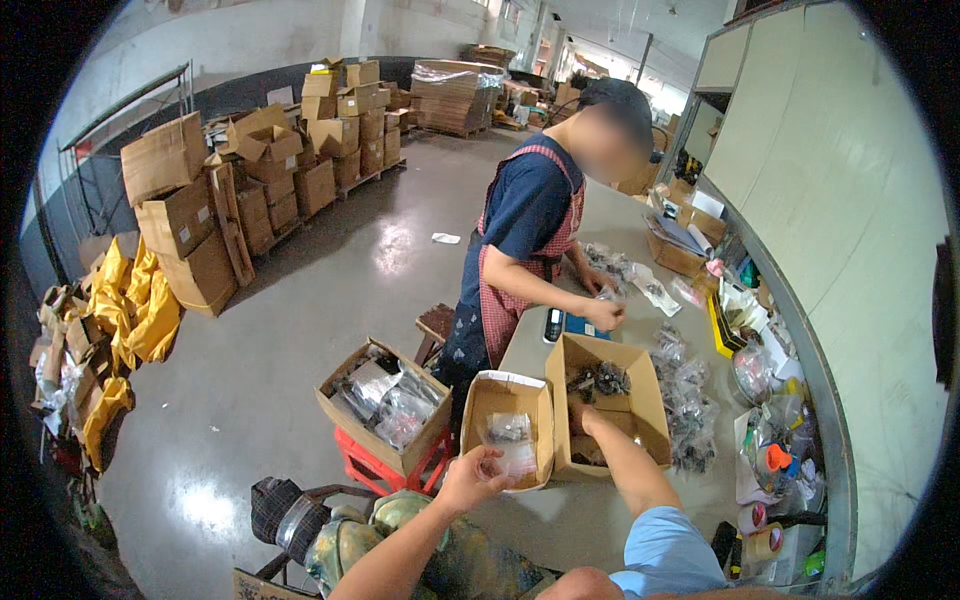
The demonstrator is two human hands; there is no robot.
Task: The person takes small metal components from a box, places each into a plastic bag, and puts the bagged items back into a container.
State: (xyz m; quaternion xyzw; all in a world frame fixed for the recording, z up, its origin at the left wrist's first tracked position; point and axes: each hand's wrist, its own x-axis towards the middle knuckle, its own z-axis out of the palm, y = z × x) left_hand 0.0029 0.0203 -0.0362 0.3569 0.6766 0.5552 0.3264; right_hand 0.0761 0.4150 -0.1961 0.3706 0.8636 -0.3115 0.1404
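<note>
The left hand (472,482) has its thumb and fingers bent around the edge of a clear plastic bag (518,458), which lies just ahead of those fingertips in a small cardboard box (480,402). The right hand (580,415) reaches down inside a bigger cardboard box (648,395), just to the right of the left fingers; its fingertips are hard to make out, so I cannot tell whether they grasp anything. Dark small parts (606,378) lie in that box, just beyond the right fingers. To the right of these fingers, outside the box, a heap of clear bags (688,405) lies on the table (540,520). Left of the left fingers, an open carton (425,442) filled with bagged parts sits on a red stool (352,462). Well ahead of both sets of fingers, a co-worker (535,215) in a checked apron bends over the same table, both hands near more small bags (610,262)
</note>
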